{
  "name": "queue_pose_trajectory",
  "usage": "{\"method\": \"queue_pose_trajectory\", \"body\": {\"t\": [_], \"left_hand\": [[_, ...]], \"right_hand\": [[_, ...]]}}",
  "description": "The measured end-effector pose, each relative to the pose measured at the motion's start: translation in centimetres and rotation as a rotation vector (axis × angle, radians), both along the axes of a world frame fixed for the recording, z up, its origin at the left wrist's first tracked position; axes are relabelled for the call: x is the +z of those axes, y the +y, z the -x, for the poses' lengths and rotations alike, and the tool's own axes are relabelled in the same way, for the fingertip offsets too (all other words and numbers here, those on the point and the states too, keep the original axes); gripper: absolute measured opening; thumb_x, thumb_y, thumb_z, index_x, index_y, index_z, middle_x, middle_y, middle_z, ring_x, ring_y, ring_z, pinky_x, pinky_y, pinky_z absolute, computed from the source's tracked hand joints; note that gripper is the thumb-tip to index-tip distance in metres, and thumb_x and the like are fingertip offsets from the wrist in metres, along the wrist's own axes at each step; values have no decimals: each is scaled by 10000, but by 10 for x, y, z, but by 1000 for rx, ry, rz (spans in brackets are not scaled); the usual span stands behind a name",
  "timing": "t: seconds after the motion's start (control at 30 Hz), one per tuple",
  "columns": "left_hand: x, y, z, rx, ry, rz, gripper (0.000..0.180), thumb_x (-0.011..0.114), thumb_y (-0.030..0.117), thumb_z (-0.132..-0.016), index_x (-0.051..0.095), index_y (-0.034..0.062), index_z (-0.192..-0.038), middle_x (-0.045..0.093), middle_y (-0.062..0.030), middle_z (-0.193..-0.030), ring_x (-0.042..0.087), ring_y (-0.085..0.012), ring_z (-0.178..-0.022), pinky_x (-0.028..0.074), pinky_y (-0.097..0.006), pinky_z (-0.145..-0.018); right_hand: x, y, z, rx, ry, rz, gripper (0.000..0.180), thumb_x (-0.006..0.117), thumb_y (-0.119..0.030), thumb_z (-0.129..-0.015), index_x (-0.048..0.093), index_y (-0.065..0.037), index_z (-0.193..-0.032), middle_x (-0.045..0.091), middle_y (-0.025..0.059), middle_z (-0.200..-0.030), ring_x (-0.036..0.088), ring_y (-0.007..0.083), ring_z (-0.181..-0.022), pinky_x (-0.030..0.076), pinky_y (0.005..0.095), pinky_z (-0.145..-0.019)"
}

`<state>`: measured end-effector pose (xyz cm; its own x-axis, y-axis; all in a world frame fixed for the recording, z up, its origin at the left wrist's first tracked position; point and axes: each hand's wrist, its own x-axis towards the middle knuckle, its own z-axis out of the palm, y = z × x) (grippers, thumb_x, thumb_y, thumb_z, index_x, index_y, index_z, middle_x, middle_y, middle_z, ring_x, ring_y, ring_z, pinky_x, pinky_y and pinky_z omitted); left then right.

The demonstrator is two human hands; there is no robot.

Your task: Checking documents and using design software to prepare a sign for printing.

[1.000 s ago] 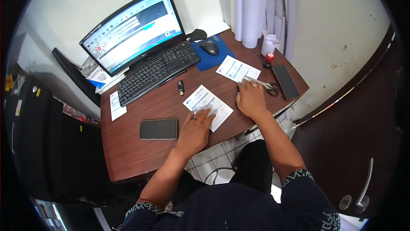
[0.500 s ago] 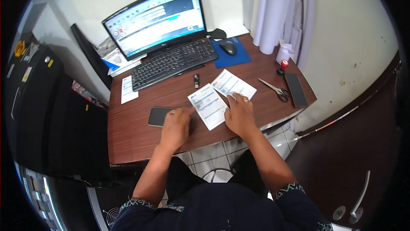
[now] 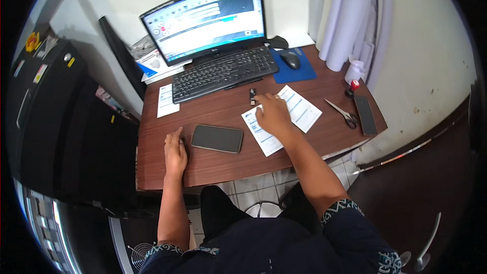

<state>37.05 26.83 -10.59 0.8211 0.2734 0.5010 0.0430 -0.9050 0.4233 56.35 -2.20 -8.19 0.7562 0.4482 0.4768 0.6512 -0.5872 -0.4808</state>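
the right hand (image 3: 274,114) lies flat on the papers (image 3: 281,119), gripping nothing; left hand (image 3: 175,150) rests open. a push could slide papers off the desk (image 3: 223,160).

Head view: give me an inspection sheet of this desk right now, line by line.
Surface: brown wooden desk, flat.
Job's things: two printed paper slips side by side; small black stick-shaped item just beyond them.
Clutter: dark phone face down, scissors, black flat case, keyboard, mouse on a blue pad, monitor, another slip.
Hands: right hand flat on the slips; left hand resting on the desk beside the phone.
Cables: nothing seen.
Surroundings: rolled white sheets against the wall, black cabinet at left.
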Motion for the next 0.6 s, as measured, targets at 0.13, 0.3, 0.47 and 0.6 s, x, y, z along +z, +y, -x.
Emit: {"method": "queue_pose_trajectory", "body": {"t": [0.13,0.3,0.47,0.6], "left_hand": [[11,-12,-1,-100,-174,64,351,431,32,-1020,565,-15,-1341,586,-234,-1303,563,-373,-1225,434,-423,-1046],[25,-135,4,-550,-94,469,456,402,220,-1068,490,-55,-1421,475,-243,-1489,474,-348,-1370,347,-440,-1149],[30,-273,-11,-863,60,578,485,415,174,-1052,395,-61,-1475,398,-249,-1538,380,-358,-1430,293,-424,-1175],[39,-346,-15,-1151,180,685,547,429,129,-1036,299,-67,-1530,321,-255,-1587,286,-368,-1490,239,-409,-1202]], "right_hand": [[-2,-12,70,212,62,-423,208,619,-62,-832,685,-32,-1027,678,162,-938,628,382,-900,492,481,-792],[-7,-51,160,369,137,-465,251,627,-83,-883,636,-55,-1132,638,163,-1084,642,370,-979,510,463,-852],[-18,-125,188,81,208,-528,311,669,-93,-884,601,-54,-1185,616,164,-1135,655,331,-1012,533,428,-866],[-2,-202,203,-109,148,-442,346,714,-56,-858,605,-50,-1186,622,141,-1085,674,290,-931,553,375,-786]]}}
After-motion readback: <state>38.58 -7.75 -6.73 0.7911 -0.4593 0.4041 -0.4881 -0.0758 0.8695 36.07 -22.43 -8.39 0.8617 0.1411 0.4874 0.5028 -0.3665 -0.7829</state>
